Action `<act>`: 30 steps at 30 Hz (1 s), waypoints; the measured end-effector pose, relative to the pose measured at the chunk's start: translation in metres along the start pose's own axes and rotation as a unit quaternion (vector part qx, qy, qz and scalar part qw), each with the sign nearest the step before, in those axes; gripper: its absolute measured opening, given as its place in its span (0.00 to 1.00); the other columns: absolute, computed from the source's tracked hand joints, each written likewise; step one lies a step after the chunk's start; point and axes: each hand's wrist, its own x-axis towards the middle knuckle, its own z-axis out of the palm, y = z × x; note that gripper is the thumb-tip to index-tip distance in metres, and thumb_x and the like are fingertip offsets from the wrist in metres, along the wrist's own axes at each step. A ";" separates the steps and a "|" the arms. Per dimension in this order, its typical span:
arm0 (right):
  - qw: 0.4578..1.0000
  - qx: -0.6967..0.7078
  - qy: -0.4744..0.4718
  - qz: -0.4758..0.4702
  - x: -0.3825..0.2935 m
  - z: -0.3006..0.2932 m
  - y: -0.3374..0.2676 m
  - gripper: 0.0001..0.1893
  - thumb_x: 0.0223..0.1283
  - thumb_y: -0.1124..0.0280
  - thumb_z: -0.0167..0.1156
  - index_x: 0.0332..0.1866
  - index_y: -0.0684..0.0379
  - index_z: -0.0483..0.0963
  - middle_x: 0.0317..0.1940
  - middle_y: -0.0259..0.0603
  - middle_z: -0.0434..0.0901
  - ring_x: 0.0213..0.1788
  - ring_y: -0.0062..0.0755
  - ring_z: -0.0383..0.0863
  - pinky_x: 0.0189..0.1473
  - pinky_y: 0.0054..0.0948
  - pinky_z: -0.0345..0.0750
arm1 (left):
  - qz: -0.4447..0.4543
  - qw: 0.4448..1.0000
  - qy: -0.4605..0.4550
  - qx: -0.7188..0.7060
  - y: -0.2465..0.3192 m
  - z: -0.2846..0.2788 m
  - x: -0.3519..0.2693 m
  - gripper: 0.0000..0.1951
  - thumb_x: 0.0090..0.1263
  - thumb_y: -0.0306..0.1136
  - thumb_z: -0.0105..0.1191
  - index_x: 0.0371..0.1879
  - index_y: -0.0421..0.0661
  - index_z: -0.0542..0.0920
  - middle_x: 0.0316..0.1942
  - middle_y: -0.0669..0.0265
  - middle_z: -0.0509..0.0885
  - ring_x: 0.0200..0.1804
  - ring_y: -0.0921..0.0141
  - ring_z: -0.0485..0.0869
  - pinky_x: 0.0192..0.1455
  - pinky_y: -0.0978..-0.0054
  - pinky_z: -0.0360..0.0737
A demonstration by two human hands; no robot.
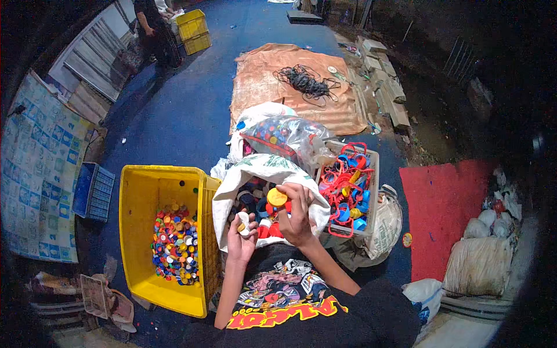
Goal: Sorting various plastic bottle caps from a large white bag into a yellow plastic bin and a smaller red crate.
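A round yellow plastic cap (pixel 276 197) is pinched in the fingers of my right hand (pixel 295 219), over the mouth of a white woven sack (pixel 233 188). Lower and to the left, my left hand (pixel 242 239) holds white caps (pixel 244 219), with a small yellowish one among them. Inside the sack lie red, white and dark caps (pixel 269 229), partly hidden by my hands. Left of the sack stands a large yellow plastic bin (pixel 163 172), its bottom heaped with small multicoloured caps (pixel 176 248).
A pale crate (pixel 372 191) of red and blue plastic rings and caps adjoins the sack's right side. Beyond the sack sits a clear bag of caps (pixel 283 132). Black cord (pixel 309 82) lies on an orange tarp (pixel 256 78). A person (pixel 156 35) stands near yellow crates (pixel 193 32), far left.
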 end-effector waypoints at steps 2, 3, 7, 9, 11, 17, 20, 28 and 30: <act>1.000 0.006 -0.027 -0.002 0.002 -0.002 0.002 0.12 0.59 0.75 0.55 0.48 0.62 0.73 0.39 0.44 0.76 0.45 0.40 0.74 0.55 0.36 0.62 | -0.001 1.000 0.000 0.001 0.000 0.000 0.000 0.14 0.75 0.40 0.45 0.53 0.47 0.73 0.42 0.59 0.77 0.36 0.72 0.72 0.30 0.82 0.72; 0.998 0.012 -0.055 -0.004 0.003 -0.003 0.002 0.09 0.61 0.73 0.56 0.45 0.63 0.76 0.35 0.41 0.79 0.41 0.36 0.77 0.51 0.34 0.66 | 0.000 1.000 0.000 0.001 0.001 0.001 0.000 0.14 0.75 0.40 0.45 0.53 0.47 0.73 0.42 0.59 0.77 0.36 0.72 0.72 0.30 0.82 0.72; 0.922 0.224 -0.150 0.277 0.000 0.000 0.001 0.10 0.64 0.69 0.58 0.42 0.65 0.78 0.29 0.34 0.82 0.32 0.23 0.80 0.40 0.25 0.72 | 0.005 1.000 -0.003 0.014 0.000 0.006 -0.002 0.14 0.75 0.39 0.45 0.53 0.47 0.73 0.42 0.60 0.77 0.35 0.72 0.72 0.30 0.82 0.72; 0.809 0.408 -0.187 0.379 -0.006 0.003 0.010 0.12 0.65 0.66 0.59 0.42 0.65 0.78 0.29 0.31 0.82 0.31 0.13 0.78 0.34 0.17 0.72 | 0.014 1.000 -0.001 0.022 -0.001 0.009 -0.004 0.14 0.75 0.40 0.45 0.53 0.47 0.73 0.43 0.60 0.78 0.35 0.72 0.72 0.30 0.83 0.72; 0.792 0.424 -0.196 0.393 -0.010 0.002 0.009 0.10 0.64 0.68 0.60 0.40 0.65 0.79 0.29 0.29 0.82 0.32 0.14 0.78 0.37 0.16 0.73 | 0.021 0.999 -0.006 0.024 -0.001 0.012 -0.006 0.14 0.75 0.40 0.46 0.54 0.47 0.72 0.42 0.61 0.77 0.34 0.72 0.72 0.30 0.82 0.71; 0.958 0.243 -0.138 0.072 -0.019 0.010 0.006 0.10 0.47 0.76 0.70 0.35 0.65 0.79 0.33 0.39 0.80 0.36 0.26 0.81 0.38 0.22 0.75 | 0.069 0.994 0.025 0.076 -0.011 0.024 -0.011 0.16 0.74 0.41 0.47 0.55 0.48 0.71 0.44 0.62 0.78 0.43 0.70 0.77 0.39 0.76 0.78; 0.970 0.169 -0.177 0.004 -0.025 0.013 0.000 0.10 0.45 0.75 0.69 0.32 0.65 0.77 0.37 0.43 0.79 0.41 0.39 0.80 0.43 0.33 0.76 | 0.094 0.993 0.015 0.075 -0.018 0.025 -0.017 0.16 0.74 0.42 0.47 0.56 0.48 0.70 0.46 0.63 0.78 0.48 0.69 0.78 0.48 0.71 0.79; 0.912 0.252 -0.322 -0.021 -0.040 0.038 -0.027 0.21 0.47 0.74 0.68 0.49 0.63 0.72 0.52 0.48 0.73 0.57 0.45 0.73 0.58 0.37 0.71 | 0.269 0.956 0.105 0.046 -0.024 0.002 -0.047 0.14 0.73 0.42 0.48 0.49 0.46 0.75 0.41 0.67 0.81 0.41 0.72 0.80 0.46 0.74 0.79; 0.906 0.289 -0.309 0.017 -0.050 0.049 -0.042 0.28 0.52 0.73 0.65 0.59 0.65 0.66 0.58 0.54 0.67 0.57 0.45 0.73 0.61 0.36 0.69 | 0.313 0.943 0.094 0.063 -0.027 -0.001 -0.059 0.15 0.74 0.42 0.46 0.48 0.44 0.76 0.44 0.65 0.81 0.48 0.72 0.80 0.53 0.73 0.78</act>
